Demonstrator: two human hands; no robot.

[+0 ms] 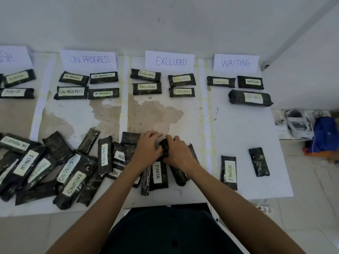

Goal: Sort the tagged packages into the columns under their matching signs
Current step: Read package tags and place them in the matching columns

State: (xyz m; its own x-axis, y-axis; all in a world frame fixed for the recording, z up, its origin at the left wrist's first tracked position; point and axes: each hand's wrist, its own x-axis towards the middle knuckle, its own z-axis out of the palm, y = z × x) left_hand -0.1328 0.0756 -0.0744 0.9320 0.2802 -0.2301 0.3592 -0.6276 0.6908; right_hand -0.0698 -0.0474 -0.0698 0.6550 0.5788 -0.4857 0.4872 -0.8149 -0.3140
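Unsorted pile [73, 167] lies along the near edge of the white sheet [238, 129]. At its right end, below the EXCLUDED sign [170, 61], both hands hold one package [164, 148]. Left hand [147, 150] and right hand [177, 154] have fingers curled round it, tag hidden. Best: turn it tag-up, read first, then lay it in a free row. White wall [165, 24] behind; sheet stained brown mid-way; blue bag [325, 134] on tiles, right.

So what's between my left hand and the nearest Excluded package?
Nothing: the head view shows only bare, stained surface between the left hand and that Excluded package.
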